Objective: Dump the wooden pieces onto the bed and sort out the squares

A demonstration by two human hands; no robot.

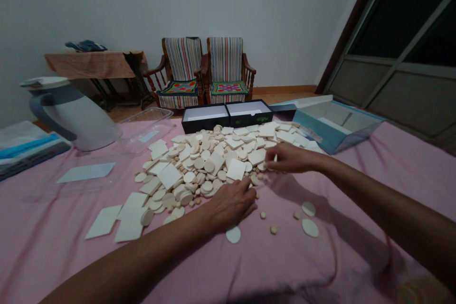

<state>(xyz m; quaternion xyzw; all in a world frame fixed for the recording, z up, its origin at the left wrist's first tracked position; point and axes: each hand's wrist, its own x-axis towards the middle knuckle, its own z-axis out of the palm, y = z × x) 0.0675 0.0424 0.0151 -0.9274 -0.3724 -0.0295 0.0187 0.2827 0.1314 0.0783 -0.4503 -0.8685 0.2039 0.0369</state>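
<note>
A large heap of pale wooden pieces [213, 156], squares, discs and small round pegs, lies on a pink cloth [270, 256]. My left hand [231, 202] rests palm down at the heap's near edge, fingers together over small pieces; what is under it is hidden. My right hand [287, 157] reaches in from the right, fingertips pinched at the heap's right edge on a small piece I cannot make out. Two loose discs [309, 218] and small pegs [273, 229] lie nearer to me. Another disc [233, 234] sits just below my left hand.
Two open black boxes [228, 115] stand behind the heap. A blue open box [331, 128] is at the right. A white jug [71, 114], clear plastic trays [146, 128] and blue packets [24, 149] are at the left. Two striped chairs [206, 71] stand by the wall.
</note>
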